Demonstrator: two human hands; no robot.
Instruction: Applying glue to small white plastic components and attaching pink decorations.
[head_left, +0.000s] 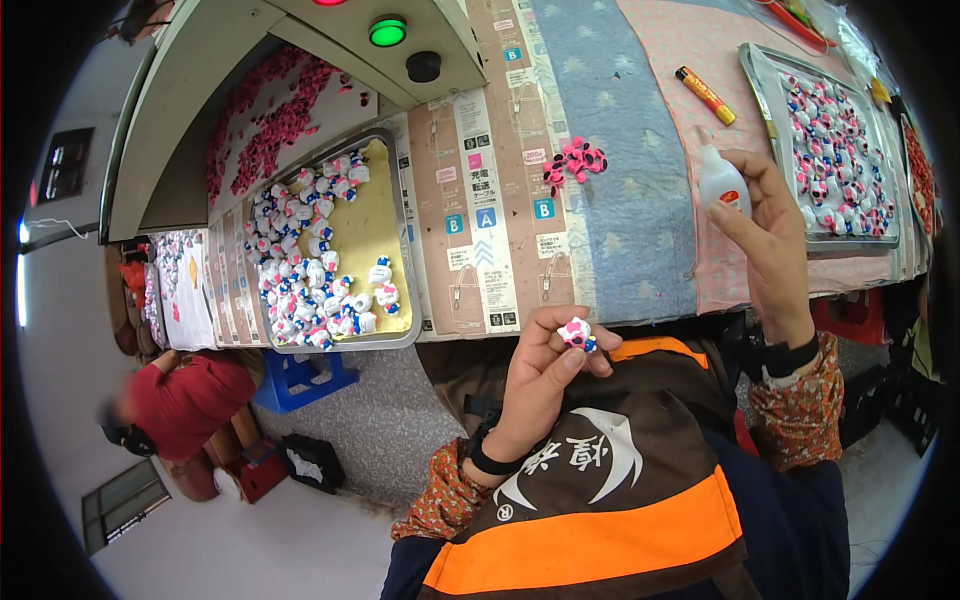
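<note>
A small assembly workshop: on a worktable covered in printed paper and cloth (625, 230), a yellow-lined metal tray (362, 240) of small white, pink and blue figures (318, 285) lies left of the left hand (545, 375), near a beige machine with a green lit button (388, 32). Another filled metal tray (850, 243) sits right of the right hand (765, 225).

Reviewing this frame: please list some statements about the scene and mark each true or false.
1. The left hand holds a small figurine. True.
2. The right hand is empty. False: it grips a white bottle.
3. A yellow-orange tube lies on the pink cloth. True.
4. The green light is dark. False: it glows.
5. The loose pink pieces lie inside the left tray. False: they lie outside it, to its right.
</note>
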